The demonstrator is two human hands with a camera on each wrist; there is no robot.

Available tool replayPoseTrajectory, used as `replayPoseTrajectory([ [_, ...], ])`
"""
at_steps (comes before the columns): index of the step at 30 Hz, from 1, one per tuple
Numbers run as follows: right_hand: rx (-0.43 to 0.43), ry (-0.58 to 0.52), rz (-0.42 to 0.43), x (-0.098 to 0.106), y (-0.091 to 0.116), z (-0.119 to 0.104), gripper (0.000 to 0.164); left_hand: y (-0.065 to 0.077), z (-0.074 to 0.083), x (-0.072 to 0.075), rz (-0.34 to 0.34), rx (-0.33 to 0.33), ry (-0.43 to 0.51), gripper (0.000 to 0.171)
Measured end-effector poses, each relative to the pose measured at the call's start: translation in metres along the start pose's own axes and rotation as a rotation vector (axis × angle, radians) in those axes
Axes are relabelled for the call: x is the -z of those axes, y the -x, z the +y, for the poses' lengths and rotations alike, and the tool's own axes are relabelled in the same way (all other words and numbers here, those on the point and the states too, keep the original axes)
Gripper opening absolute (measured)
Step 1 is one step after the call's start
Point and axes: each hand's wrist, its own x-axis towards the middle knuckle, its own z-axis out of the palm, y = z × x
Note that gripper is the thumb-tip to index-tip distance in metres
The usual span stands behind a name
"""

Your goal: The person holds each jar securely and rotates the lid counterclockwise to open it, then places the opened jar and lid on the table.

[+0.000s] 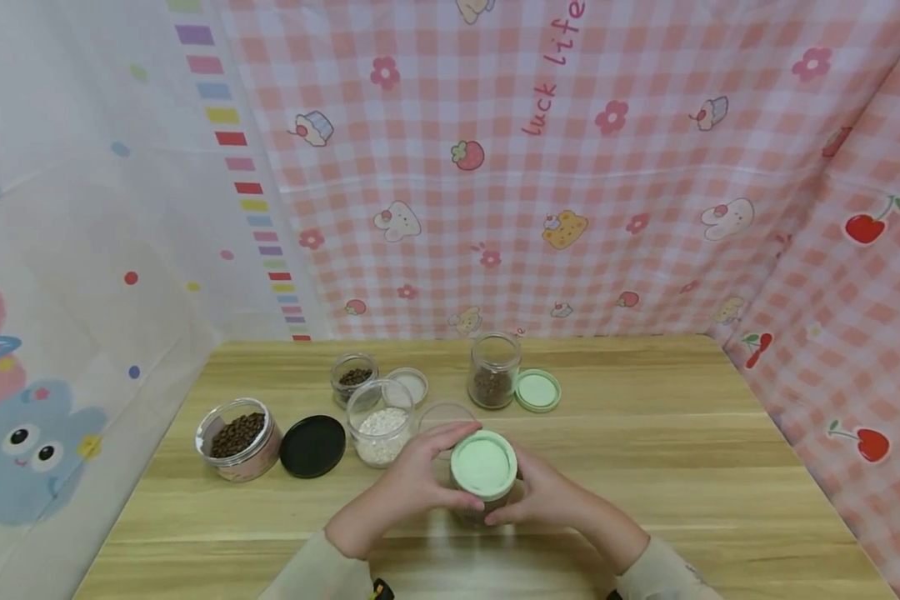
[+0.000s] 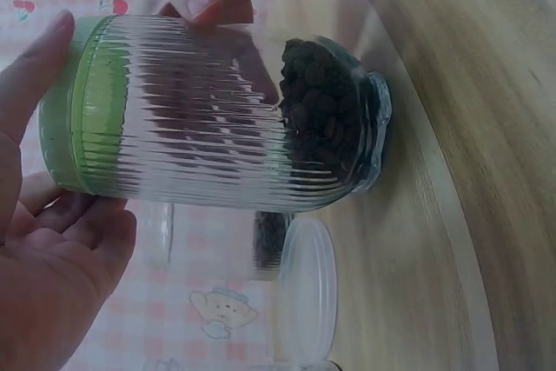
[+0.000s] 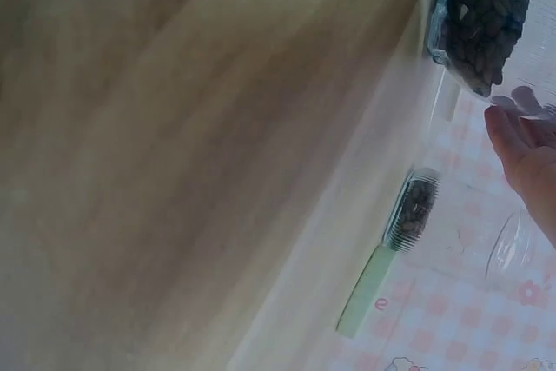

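A ribbed clear glass jar (image 2: 208, 119) with dark beans (image 2: 317, 102) at its bottom is held upright between both hands near the front middle of the table. Its pale green lid (image 1: 483, 465) sits on the mouth. My left hand (image 1: 418, 477) grips around the lid, thumb on one side and fingers on the other, as the left wrist view shows. From the right, my right hand (image 1: 547, 493) holds the jar's body, its thumb against the glass. Whether the jar's base touches the table, I cannot tell.
Left stand an open jar of brown beans (image 1: 238, 437), a black lid (image 1: 312, 447), a jar of white grains (image 1: 381, 423), a small bean jar (image 1: 354, 377) and a whitish lid (image 1: 407, 387). Behind are another open jar (image 1: 494, 371) and a green lid (image 1: 537, 391). Patterned cloths surround the table.
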Motion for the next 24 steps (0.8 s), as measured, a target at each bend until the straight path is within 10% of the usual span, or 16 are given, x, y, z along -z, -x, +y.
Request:
replayPoseTrajectory([
  [17,-0.053,0.004,0.098,-0.01,0.0,0.001,0.087,-0.001,0.006,-0.028,0.235,0.09,-0.019,0.099],
  [24,-0.071,0.007,0.089,-0.009,0.0,-0.001,0.091,0.003,0.0,-0.02,0.068,0.077,0.089,0.11],
])
